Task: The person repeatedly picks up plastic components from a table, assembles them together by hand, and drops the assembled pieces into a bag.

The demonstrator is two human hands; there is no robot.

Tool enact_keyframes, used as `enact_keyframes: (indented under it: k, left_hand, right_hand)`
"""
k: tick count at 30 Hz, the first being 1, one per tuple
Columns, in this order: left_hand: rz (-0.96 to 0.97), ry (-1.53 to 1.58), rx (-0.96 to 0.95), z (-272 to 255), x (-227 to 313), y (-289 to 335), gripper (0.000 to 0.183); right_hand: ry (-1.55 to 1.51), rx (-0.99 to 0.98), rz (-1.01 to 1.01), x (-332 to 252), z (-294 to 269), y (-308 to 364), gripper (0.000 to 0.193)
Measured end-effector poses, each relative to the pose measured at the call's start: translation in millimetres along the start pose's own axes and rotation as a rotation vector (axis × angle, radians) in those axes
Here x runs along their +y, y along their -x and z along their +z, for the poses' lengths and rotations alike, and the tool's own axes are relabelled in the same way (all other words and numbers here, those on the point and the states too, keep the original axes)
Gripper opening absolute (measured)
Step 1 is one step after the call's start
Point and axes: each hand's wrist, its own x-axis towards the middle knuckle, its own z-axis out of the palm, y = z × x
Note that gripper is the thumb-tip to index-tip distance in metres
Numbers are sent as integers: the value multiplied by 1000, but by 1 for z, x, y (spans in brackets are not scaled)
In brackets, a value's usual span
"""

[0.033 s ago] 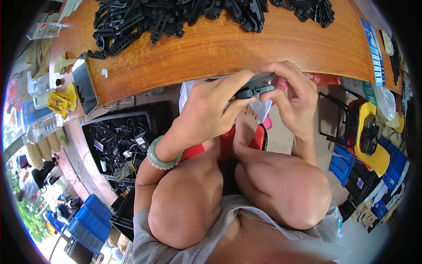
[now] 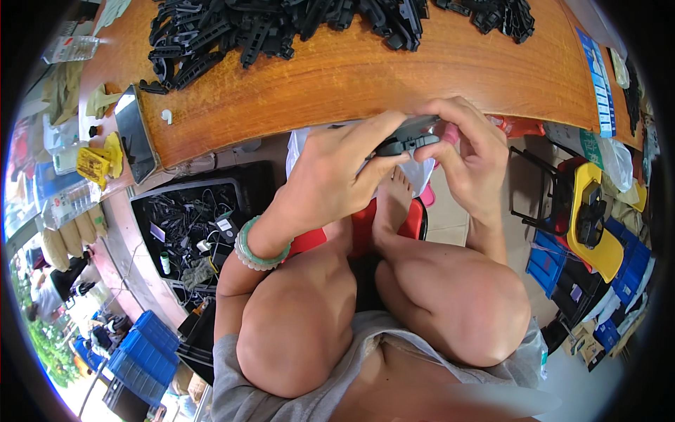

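Note:
Just off the near edge of the wooden table, my left hand (image 2: 334, 169) grips a black plastic part (image 2: 406, 145) between thumb and fingers. From the other side, my right hand (image 2: 464, 151) closes its thumb and index finger on the same part. Something pink (image 2: 451, 133) shows between the right fingers; what it is, I cannot make out. My fingers cover much of the part. On the table beyond lies a big heap of black plastic parts (image 2: 256, 32), with a smaller heap (image 2: 503, 17) to its right.
A dark phone-like slab (image 2: 136, 133) and a yellow sponge-like block (image 2: 95, 165) lie at the table's left. Below stands an open black case (image 2: 148, 211) of cables and small items. A yellow chair (image 2: 598, 250) and blue crates (image 2: 629, 257) are at right; another blue crate (image 2: 144, 355) is lower left.
The black plastic part has turned very slightly between my fingers. Both hands stay in almost the same place.

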Motion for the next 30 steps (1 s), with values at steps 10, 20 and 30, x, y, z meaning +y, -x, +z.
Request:
enact_keyframes:
  k: [10,20,30]
  left_hand:
    - [-1,28,-18,5,-12,-2,30]
    - [-137,178,-157,-1,-19,-13,30]
    - [144,-324,203,2,-79,-94,17]
  right_hand:
    - [-38,61,94,0,2,2,23]
    - [-112,-64,146,14,-3,1,24]
    - [414,262,89,53,-23,-53,10]
